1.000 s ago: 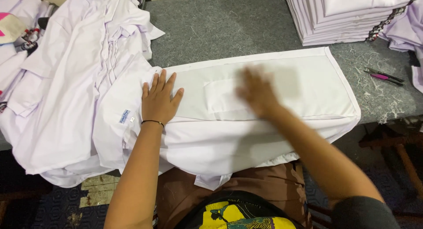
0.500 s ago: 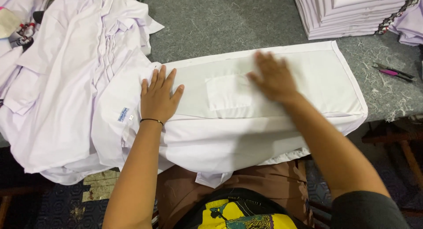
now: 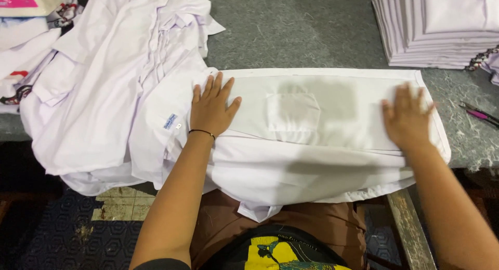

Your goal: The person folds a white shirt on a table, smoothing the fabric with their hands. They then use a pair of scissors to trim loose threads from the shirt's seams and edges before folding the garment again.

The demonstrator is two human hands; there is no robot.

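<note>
A white shirt (image 3: 312, 124) lies folded lengthwise across the grey table (image 3: 301, 36), its chest pocket facing up, its lower part hanging over the near edge. My left hand (image 3: 212, 108) presses flat on the shirt's left end, fingers spread, a thin dark band at the wrist. At the shirt's right end, my right hand (image 3: 408, 119) lies flat with fingers apart, slightly blurred. Neither hand grips anything.
A loose heap of white shirts (image 3: 109, 77) covers the table's left side. A neat stack of folded white shirts (image 3: 442, 25) stands at the back right. A pink pen (image 3: 481, 115) lies by the right edge. Patterned floor (image 3: 67, 223) shows below.
My right hand has slid rightward along the shirt, from near the pocket to its right end. The left hand has stayed pressed on the left end.
</note>
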